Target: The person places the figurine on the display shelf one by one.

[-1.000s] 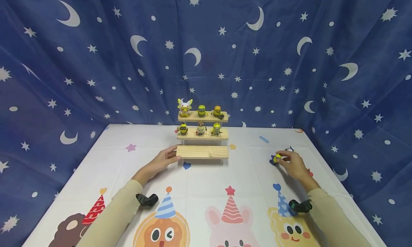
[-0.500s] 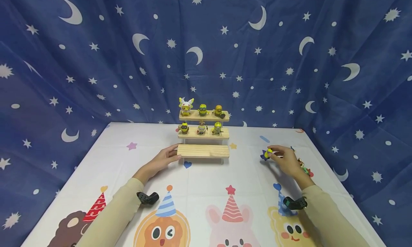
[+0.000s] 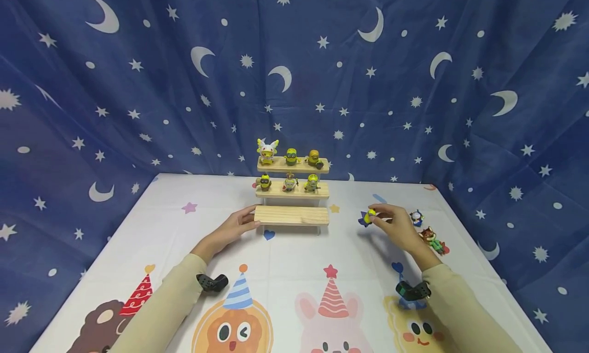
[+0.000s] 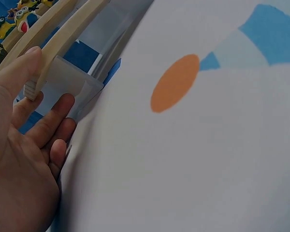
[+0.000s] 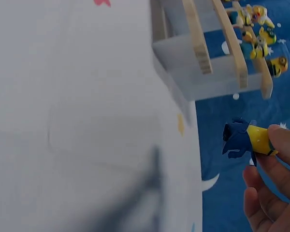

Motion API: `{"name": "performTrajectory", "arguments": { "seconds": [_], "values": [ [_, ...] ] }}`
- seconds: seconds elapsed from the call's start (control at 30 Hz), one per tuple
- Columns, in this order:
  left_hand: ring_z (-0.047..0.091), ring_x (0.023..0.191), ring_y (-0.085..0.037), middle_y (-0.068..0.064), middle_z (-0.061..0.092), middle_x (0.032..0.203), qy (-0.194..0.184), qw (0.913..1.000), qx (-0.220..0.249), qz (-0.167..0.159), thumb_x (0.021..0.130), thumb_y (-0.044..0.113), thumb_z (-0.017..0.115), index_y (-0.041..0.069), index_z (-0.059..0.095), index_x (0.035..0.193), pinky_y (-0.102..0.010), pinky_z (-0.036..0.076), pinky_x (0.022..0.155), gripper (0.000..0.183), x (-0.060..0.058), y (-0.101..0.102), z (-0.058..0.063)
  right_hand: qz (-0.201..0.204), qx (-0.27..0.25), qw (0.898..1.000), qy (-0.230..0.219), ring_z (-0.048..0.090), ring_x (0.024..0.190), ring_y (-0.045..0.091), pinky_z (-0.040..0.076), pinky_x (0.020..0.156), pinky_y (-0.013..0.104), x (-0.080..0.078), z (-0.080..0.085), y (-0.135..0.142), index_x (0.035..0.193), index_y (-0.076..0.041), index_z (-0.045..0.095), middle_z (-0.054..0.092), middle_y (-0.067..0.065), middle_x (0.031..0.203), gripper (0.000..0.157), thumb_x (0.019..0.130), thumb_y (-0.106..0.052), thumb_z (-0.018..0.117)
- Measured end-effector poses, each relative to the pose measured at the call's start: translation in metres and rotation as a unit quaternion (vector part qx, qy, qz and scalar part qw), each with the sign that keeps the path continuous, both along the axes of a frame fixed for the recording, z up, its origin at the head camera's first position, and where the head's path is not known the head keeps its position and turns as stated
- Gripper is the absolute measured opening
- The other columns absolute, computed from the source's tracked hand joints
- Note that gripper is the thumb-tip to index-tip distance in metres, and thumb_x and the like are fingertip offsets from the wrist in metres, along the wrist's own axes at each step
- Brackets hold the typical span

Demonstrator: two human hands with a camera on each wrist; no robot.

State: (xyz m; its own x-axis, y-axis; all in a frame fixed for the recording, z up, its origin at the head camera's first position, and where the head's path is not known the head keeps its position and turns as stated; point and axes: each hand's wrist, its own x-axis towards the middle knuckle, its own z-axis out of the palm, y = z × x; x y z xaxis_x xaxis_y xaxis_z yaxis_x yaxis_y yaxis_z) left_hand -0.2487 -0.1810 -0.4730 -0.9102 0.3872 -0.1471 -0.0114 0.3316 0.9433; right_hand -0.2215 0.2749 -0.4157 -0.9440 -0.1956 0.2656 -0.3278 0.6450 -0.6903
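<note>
A three-step wooden display shelf [image 3: 292, 216] on clear supports stands at the back centre. My left hand [image 3: 230, 229] holds the left end of its lowest step; in the left wrist view the thumb [image 4: 23, 70] lies over the plank and a finger is beneath it. Small yellow figurines stand on the two upper steps, among them a white-eared one [image 3: 267, 151] and a crowned one [image 3: 290, 183]. To the right of the shelf, my right hand [image 3: 399, 226] pinches a yellow-and-blue toy figurine [image 5: 259, 139] between thumb and fingers, above the table. Its blue, pointed part faces away from the hand.
A blue-and-white figurine [image 3: 416, 218] and a brown-and-green figurine [image 3: 432, 240] lie on the table to the right of my right hand. The white tablecloth [image 3: 285, 271] carries printed cartoon animals. A blue star-and-moon curtain [image 3: 221, 87] hangs behind and at both sides.
My right hand has moved left toward the shelf with the yellow-and-blue figurine, uncovering the two figurines at the right. My left hand has kept its hold on the lowest step.
</note>
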Motion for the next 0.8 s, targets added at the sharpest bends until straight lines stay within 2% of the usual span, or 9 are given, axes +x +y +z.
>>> {"name": "performTrajectory", "arguments": {
  "seconds": [0.23,0.57,0.8],
  "values": [
    [0.041,0.147,-0.038,-0.022,0.042,0.158,-0.004,1.0000,0.006,0.001,0.101,0.037,0.063,0.011,0.019,0.163,-0.059,0.025,0.124,0.080,-0.001,0.001,-0.001,0.006,-0.003,1.000,-0.009,0.068,0.106,0.032,0.053,0.081,0.027,0.000,0.005,-0.018,0.126,-0.002,0.069,0.070,0.019,0.125,0.031,0.097,-0.012,0.069],
    [0.037,0.149,-0.038,-0.024,0.039,0.159,-0.008,1.0000,0.000,0.000,0.102,0.037,0.061,0.012,0.017,0.163,-0.060,0.023,0.124,0.080,0.000,-0.002,0.001,0.034,-0.021,0.999,-0.028,0.068,0.106,0.031,0.054,0.083,0.034,0.000,0.011,-0.054,0.126,-0.003,0.069,0.070,0.018,0.125,0.032,0.096,-0.012,0.070],
    [0.035,0.150,-0.040,-0.024,0.037,0.160,-0.008,0.9999,-0.007,0.002,0.101,0.039,0.061,0.013,0.017,0.163,-0.064,0.022,0.123,0.081,-0.001,-0.001,0.000,0.070,-0.026,0.997,-0.014,0.069,0.101,0.029,0.055,0.078,0.034,-0.003,0.013,-0.081,0.125,-0.001,0.069,0.073,0.017,0.117,0.031,0.095,-0.010,0.070]
  ]
}}
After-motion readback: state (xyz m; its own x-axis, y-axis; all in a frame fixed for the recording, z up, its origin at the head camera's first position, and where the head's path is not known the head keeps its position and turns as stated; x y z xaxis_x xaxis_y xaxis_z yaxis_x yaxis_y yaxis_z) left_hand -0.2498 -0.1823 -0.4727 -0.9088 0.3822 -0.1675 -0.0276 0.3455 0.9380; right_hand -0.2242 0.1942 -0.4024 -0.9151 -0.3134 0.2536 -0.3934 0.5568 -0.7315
